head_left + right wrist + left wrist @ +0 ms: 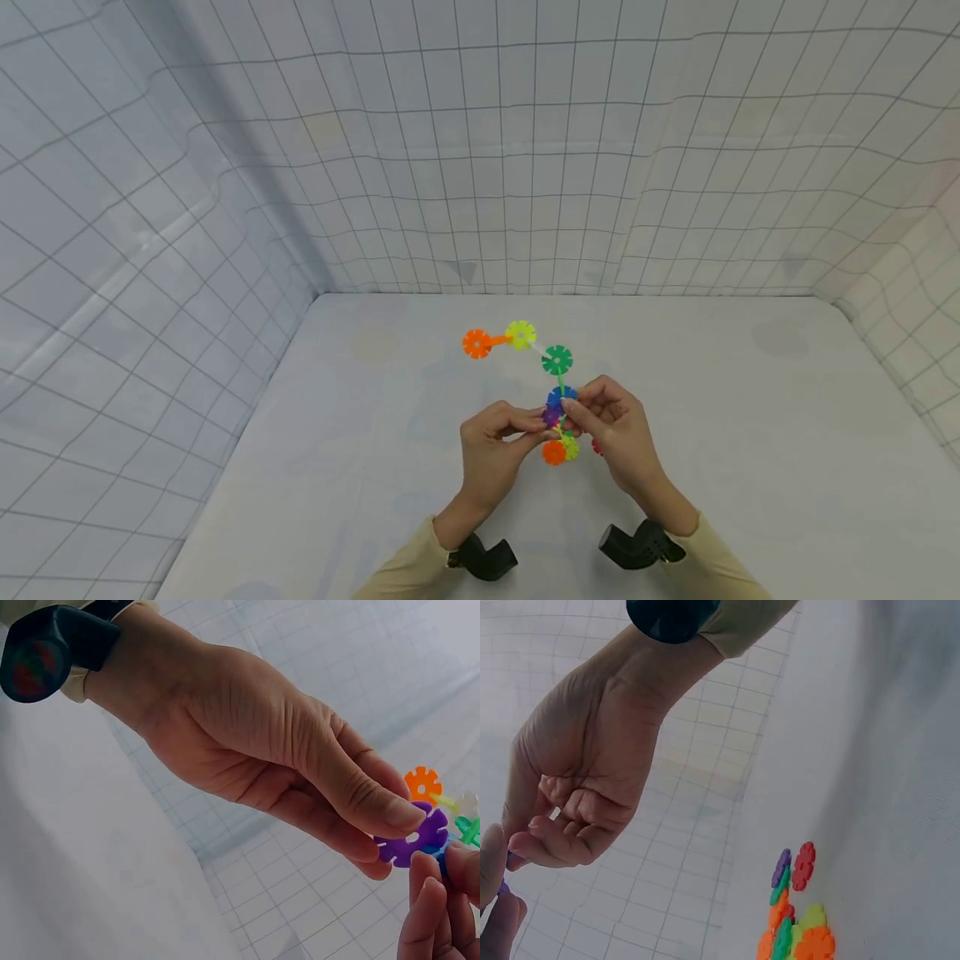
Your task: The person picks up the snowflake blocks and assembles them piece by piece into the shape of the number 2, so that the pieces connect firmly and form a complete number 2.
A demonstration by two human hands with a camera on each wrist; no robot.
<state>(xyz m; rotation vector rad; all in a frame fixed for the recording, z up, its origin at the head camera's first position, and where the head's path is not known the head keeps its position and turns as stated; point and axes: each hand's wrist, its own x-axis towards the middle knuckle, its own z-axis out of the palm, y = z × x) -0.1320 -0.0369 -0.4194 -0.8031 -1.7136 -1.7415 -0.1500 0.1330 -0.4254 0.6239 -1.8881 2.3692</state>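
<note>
Both hands meet at the lower end of a curved chain of slotted plastic snowflake discs, held in the air. My left hand (491,454) pinches the purple disc (553,415) between thumb and fingertips. My right hand (618,433) pinches beside it at the blue disc (562,392), its thumb over part of it. The blue and purple discs press together, and fingers hide the joint. From there the chain climbs through a green disc (557,360) and a yellow disc (521,335) to an orange disc (477,343), with edge-on discs linking them.
Below the hands, several loose discs lie piled on the white table (360,433), among them an orange one (814,944) and a red one (804,865). A grid-patterned white sheet (480,167) rises behind the table and along its sides.
</note>
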